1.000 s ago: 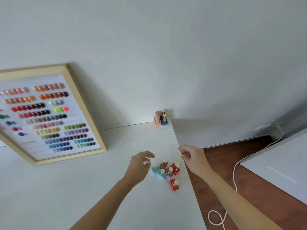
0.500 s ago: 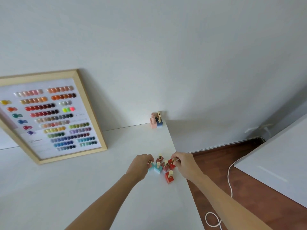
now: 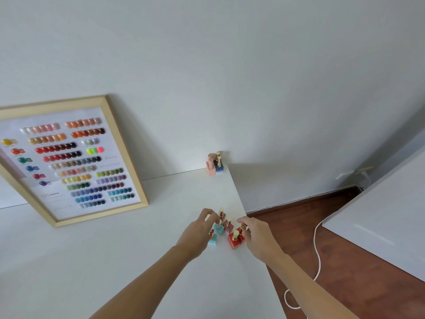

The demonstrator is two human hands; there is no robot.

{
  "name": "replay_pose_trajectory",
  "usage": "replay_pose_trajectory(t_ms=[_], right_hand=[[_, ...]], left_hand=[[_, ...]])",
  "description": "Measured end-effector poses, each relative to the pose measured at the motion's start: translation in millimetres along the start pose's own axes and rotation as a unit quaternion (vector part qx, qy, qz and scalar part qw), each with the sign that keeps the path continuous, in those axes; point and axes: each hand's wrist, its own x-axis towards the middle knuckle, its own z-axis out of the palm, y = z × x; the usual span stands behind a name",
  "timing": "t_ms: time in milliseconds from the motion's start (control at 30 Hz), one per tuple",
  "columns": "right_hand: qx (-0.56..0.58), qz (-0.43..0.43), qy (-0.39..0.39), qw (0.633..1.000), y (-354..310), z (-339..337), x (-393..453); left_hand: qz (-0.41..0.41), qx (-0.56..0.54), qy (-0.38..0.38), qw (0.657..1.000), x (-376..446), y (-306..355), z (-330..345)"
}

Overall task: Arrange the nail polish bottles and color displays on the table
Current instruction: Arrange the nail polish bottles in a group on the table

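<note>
Bottles, square-bodied with gold caps: red, maroon and pale blue.

Bare table left of bottle cluster; framed color display blocks far-left.

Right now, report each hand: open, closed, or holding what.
Left hand: fingers curled around a teal nail polish bottle; firm grip cannot be told.
Right hand: fingertips pinched on the gold cap of a red nail polish bottle.

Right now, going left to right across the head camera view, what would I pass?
Framed color chart → left hand → right hand → white cable on the floor → white surface at the right edge.
</note>
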Motion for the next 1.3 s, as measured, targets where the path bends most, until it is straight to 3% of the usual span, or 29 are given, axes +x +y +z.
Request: replay_pose_trajectory(t_ms=[200, 500, 967, 1300], right_hand=[[0.036, 0.006, 0.041, 0.999, -14, 17, -13], [0.030, 0.017, 0.090, 0.995, -15, 27, -13], [-0.038, -0.037, 0.010, 0.999, -21, 21, -19], [0.000, -0.097, -0.053, 0.994, -70, 3, 6]], left_hand=[[0.073, 0.061, -0.046, 0.994, 15, -1, -10], [0.099, 0.111, -0.093, 0.984, 25, 1, -12], [0.075, 0.092, -0.064, 0.991, 0, -15, -16], [0.004, 0.053, 0.004, 0.999, -24, -50, -58]])
